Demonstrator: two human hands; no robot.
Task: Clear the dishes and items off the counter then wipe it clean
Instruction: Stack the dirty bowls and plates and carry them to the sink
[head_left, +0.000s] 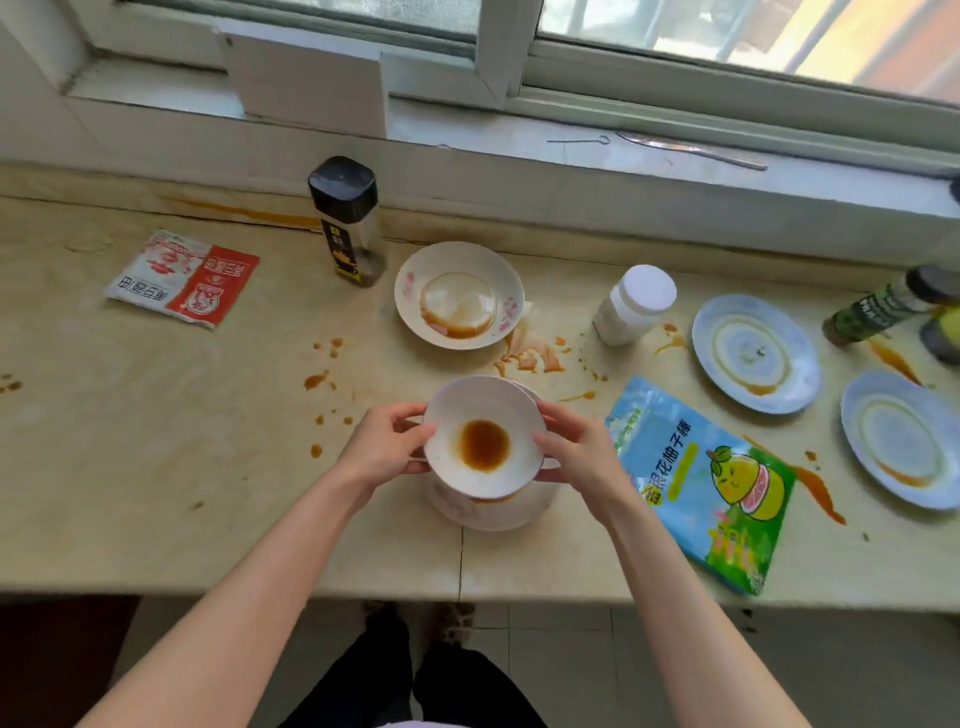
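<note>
A small white bowl (483, 434) with a brown sauce pool in its bottom is held tilted above another white dish (493, 512) on the beige counter (208, 467). My left hand (387, 449) grips the bowl's left rim. On the right rim, my right hand (579, 447) grips it too. Behind them stands a sauce-stained white plate with pink flowers (460, 296). Two bluish plates (756, 353) (901, 439) with brown residue lie at the right. Brown sauce spatters (818, 491) mark the counter.
A dark-capped bottle (348, 221) stands behind the left hand, a white jar (634, 304) right of the flowered plate. A red and white packet (182, 278) lies far left, a blue-green snack bag (706, 483) beside my right hand. Dark bottles (893, 306) stand far right. The windowsill (519, 135) runs behind.
</note>
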